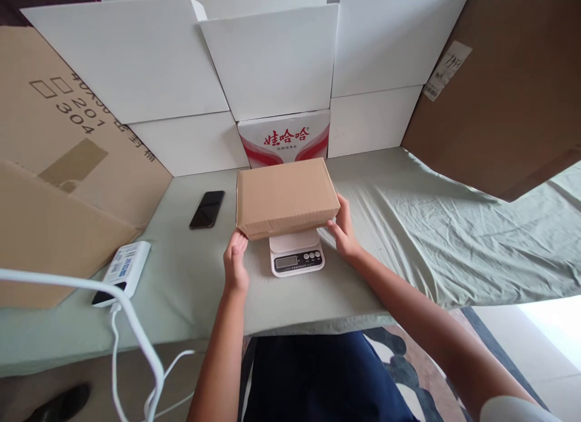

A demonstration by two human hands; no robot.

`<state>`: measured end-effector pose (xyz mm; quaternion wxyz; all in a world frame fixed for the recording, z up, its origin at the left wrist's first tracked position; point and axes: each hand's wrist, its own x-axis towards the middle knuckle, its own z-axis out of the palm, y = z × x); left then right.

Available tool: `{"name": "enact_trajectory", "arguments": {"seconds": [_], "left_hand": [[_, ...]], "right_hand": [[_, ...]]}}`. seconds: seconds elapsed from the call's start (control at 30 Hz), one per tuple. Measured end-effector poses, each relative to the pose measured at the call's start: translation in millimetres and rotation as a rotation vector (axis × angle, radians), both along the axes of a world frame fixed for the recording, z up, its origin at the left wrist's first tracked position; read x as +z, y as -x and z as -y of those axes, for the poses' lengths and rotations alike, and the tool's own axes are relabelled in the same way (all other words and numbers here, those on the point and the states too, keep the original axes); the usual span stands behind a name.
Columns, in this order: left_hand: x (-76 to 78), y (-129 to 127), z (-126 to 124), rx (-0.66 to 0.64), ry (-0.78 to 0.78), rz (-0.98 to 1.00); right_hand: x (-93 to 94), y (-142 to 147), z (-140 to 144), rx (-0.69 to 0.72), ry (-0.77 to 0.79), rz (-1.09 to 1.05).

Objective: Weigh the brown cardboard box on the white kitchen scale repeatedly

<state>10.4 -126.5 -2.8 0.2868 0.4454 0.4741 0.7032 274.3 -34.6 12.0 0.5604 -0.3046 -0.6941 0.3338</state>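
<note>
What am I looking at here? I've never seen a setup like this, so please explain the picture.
There is no machine here: these are a person's bare hands. The single picture comes from a camera worn on that person's head, looking forward and down.

The left hand and right hand hold a brown cardboard box at its two ends, above a white scale. Whether the box touches the scale is hard to tell.

On the pale green cloth also lie a dark phone and, farther left, a white device with a cable plugged in. A red-and-white carton stands behind.
</note>
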Motion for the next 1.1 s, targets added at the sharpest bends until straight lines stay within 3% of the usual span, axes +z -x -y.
{"name": "enact_trajectory", "arguments": {"seconds": [0.13, 0.4, 0.67, 0.87, 0.93, 1.1], "left_hand": [[-6.8, -6, 19, -0.017, 0.023, -0.004], [-14.1, -5, 22, 0.009, 0.072, -0.005], [6.5, 1, 25, 0.102, -0.034, 0.045], [-4.4, -2, 21, 0.033, 0.081, 0.053], [-5.2, -3, 17, 0.035, 0.112, 0.078], [21.5, 7, -20, -0.023, 0.059, 0.075]], "right_hand": [[-5.6, -8, 15, -0.031, 0.035, 0.016], [-3.6, -4, 12, -0.012, 0.105, -0.049], [-5.2, -16, -8, -0.217, 0.173, -0.251], [-3.4, -9, 1, 0.001, 0.219, -0.150], [-1.2, -6, 5, 0.013, 0.201, -0.134], [21.3, 1, -15, -0.011, 0.094, -0.141]]}}
